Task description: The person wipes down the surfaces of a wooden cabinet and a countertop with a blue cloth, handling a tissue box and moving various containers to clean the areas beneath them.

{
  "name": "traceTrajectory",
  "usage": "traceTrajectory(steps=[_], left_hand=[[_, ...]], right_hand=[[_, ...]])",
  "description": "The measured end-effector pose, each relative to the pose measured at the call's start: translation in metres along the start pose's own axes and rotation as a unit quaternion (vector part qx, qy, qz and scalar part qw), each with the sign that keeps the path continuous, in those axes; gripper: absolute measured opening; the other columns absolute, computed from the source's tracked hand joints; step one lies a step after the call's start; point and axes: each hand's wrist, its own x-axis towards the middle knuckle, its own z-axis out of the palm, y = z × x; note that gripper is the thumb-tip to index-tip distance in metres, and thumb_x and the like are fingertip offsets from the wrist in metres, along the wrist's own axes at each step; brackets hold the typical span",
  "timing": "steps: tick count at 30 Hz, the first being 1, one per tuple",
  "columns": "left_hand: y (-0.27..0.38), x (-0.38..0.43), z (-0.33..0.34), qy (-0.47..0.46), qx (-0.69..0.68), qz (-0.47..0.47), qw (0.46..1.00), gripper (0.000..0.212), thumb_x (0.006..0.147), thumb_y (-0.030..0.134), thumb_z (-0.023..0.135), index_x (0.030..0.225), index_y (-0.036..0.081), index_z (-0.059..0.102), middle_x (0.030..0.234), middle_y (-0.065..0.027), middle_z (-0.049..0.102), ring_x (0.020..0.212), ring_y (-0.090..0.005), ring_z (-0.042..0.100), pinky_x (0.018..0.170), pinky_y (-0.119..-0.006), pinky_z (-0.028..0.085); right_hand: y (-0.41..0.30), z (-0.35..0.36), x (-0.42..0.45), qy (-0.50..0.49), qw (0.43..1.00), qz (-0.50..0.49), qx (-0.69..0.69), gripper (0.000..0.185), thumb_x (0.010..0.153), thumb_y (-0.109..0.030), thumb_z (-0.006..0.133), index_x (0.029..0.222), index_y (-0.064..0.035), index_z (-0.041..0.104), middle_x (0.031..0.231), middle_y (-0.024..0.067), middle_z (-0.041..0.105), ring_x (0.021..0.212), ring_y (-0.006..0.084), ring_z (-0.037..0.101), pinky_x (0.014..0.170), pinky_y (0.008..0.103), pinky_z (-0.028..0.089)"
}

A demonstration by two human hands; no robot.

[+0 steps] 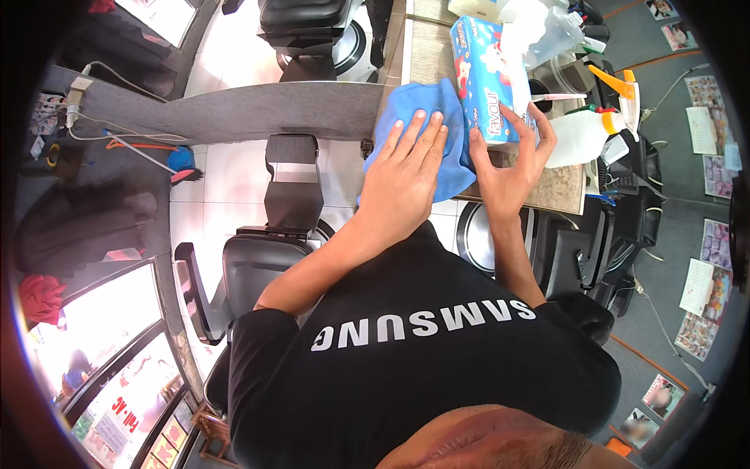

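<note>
My left hand (pixel 404 167) lies flat on a crumpled blue cloth (pixel 454 173), palm down and fingers extended. The cloth spreads over the end of a wood-patterned counter (pixel 430 55) and hangs past its edge. Beside it, my right hand (pixel 510 170) has its thumb and fingers around the near end of a blue-and-white Favour tissue pack (pixel 483 76). White tissue (pixel 518 41) sticks out of the pack. Just right of that hand, a white spray bottle (pixel 577 138) with an orange-and-white trigger head lies tilted on the counter.
A translucent bottle (pixel 554 38) and a clear round container (pixel 565 73) stand behind the spray bottle. Black salon chairs (pixel 266 264) occupy the tiled floor. A black comb (pixel 621 176) lies at the counter's right edge. Cables (pixel 656 316) run along the grey wall.
</note>
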Motion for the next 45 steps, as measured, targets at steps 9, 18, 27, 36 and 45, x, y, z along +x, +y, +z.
traceTrajectory(steps=[9,18,27,36,45], left_hand=[[-0.043,0.058,0.016,-0.005,0.033,0.022,0.999,0.048,0.099,0.014,0.051,0.143,-0.003,0.050,0.154,-0.0172,0.046,0.145,-0.0322,0.041,0.120,-0.049,0.030],[-0.091,0.117,0.042,0.028,0.088,0.041,0.995,0.044,0.096,0.014,0.052,0.136,-0.005,0.053,0.154,-0.0189,0.046,0.146,-0.0323,0.039,0.121,-0.049,0.030],[-0.024,0.011,-0.026,-0.116,-0.017,0.066,0.991,0.046,0.100,0.008,0.048,0.146,-0.001,0.048,0.156,-0.0142,0.044,0.149,-0.0289,0.035,0.122,-0.049,0.027],[-0.034,-0.043,-0.049,0.081,-0.588,-0.181,0.784,0.045,0.108,0.026,0.046,0.143,-0.001,0.049,0.146,-0.0150,0.055,0.138,-0.0285,0.049,0.117,-0.044,0.037],[-0.105,0.008,-0.002,0.425,-0.751,-0.353,0.362,0.041,0.109,0.031,0.043,0.144,0.009,0.043,0.132,-0.0109,0.060,0.119,-0.0277,0.061,0.099,-0.046,0.055]], right_hand=[[0.004,-0.001,-0.003,0.014,0.999,0.004,0.036,0.047,0.077,-0.010,0.086,0.121,-0.0059,0.068,0.135,0.0208,0.045,0.131,0.0373,0.046,0.104,0.0460,0.044],[0.012,0.005,-0.005,0.018,1.000,0.000,0.017,0.048,0.079,-0.019,0.086,0.121,-0.0076,0.067,0.135,0.0210,0.044,0.129,0.0387,0.047,0.104,0.0477,0.045],[0.012,0.004,-0.005,0.006,0.999,0.018,0.033,0.049,0.080,-0.020,0.086,0.122,-0.0075,0.066,0.136,0.0204,0.042,0.131,0.0380,0.045,0.103,0.0472,0.044],[0.007,0.002,-0.004,-0.034,0.999,0.013,0.015,0.048,0.083,-0.020,0.084,0.124,-0.0050,0.064,0.139,0.0225,0.040,0.137,0.0400,0.039,0.109,0.0533,0.036],[0.007,0.007,-0.006,-0.025,0.999,0.022,0.043,0.047,0.086,-0.018,0.081,0.126,-0.0017,0.061,0.136,0.0246,0.040,0.134,0.0365,0.040,0.108,0.0502,0.036]])
